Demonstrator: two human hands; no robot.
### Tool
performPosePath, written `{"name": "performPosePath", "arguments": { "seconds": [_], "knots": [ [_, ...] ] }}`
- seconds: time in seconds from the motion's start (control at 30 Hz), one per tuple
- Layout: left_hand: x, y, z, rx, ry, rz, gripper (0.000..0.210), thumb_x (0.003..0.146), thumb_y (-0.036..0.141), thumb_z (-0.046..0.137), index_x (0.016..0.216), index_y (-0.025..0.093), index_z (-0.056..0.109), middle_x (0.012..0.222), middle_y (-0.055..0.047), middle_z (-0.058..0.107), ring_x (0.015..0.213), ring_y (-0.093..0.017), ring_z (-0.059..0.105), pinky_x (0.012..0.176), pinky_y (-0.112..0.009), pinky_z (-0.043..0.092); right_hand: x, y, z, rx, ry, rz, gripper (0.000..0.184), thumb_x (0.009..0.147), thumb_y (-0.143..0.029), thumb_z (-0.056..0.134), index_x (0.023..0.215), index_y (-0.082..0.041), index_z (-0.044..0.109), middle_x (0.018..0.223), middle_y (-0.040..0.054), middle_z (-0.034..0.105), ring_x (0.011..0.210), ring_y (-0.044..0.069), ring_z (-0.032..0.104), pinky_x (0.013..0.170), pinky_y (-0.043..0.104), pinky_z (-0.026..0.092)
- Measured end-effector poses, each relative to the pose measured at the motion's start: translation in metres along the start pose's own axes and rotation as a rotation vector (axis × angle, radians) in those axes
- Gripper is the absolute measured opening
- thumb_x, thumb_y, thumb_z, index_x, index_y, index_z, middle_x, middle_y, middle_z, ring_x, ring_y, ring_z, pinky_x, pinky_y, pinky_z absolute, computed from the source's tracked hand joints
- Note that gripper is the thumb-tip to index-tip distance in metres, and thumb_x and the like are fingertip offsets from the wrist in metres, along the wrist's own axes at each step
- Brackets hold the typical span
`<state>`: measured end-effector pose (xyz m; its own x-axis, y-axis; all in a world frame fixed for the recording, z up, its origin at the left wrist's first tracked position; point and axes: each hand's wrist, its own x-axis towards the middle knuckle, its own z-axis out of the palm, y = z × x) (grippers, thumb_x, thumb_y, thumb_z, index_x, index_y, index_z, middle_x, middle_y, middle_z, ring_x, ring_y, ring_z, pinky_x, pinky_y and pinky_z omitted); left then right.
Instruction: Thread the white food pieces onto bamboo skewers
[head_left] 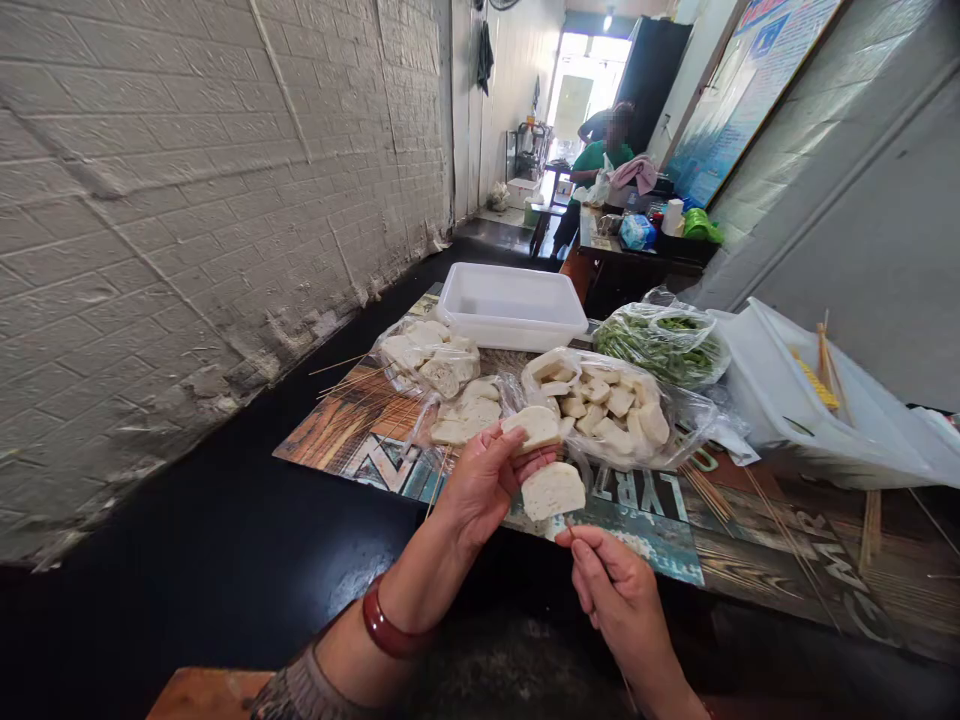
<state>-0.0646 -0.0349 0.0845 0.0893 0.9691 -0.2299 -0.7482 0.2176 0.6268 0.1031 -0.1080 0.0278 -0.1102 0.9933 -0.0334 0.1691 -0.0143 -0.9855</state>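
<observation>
My left hand (484, 485) pinches a pale, spongy bread-like slice (534, 428) between thumb and fingers, above the table's near edge. My right hand (611, 575) is closed around a thin wooden skewer (568, 521). A second pale slice (553, 491) sits on the upper end of that skewer, just below the first slice. Behind my hands, more flat slices (469, 410) lie on clear plastic. Another plastic bag of slices (431, 355) is at the left. An open bag of thick pale pieces (607, 405) lies to the right.
A white plastic tub (514, 305) stands at the table's back. Bagged leafy greens (660, 340) and a large white container (810, 400) are on the right. Loose skewers (709, 495) lie across the patterned table (772, 550). A person in green (600, 155) is farther back.
</observation>
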Motion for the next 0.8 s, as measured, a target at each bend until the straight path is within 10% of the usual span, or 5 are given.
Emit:
{"name": "performPosePath", "arguments": {
  "seconds": [0.8],
  "knots": [
    [-0.0015, -0.0006, 0.0, 0.072, -0.025, 0.08, 0.041, 0.068, 0.025, 0.084, 0.103, 0.012, 0.066, 0.096, -0.008, 0.077, 0.08, -0.017, 0.073, 0.081, -0.027, 0.055, 0.0033, -0.0046, 0.0023, 0.04, -0.011, 0.064, 0.042, 0.093, -0.055, 0.053, 0.093, -0.014, 0.066, 0.045, -0.0097, 0.038, 0.039, 0.008, 0.031, 0.04, 0.022, 0.021]
  ]
}}
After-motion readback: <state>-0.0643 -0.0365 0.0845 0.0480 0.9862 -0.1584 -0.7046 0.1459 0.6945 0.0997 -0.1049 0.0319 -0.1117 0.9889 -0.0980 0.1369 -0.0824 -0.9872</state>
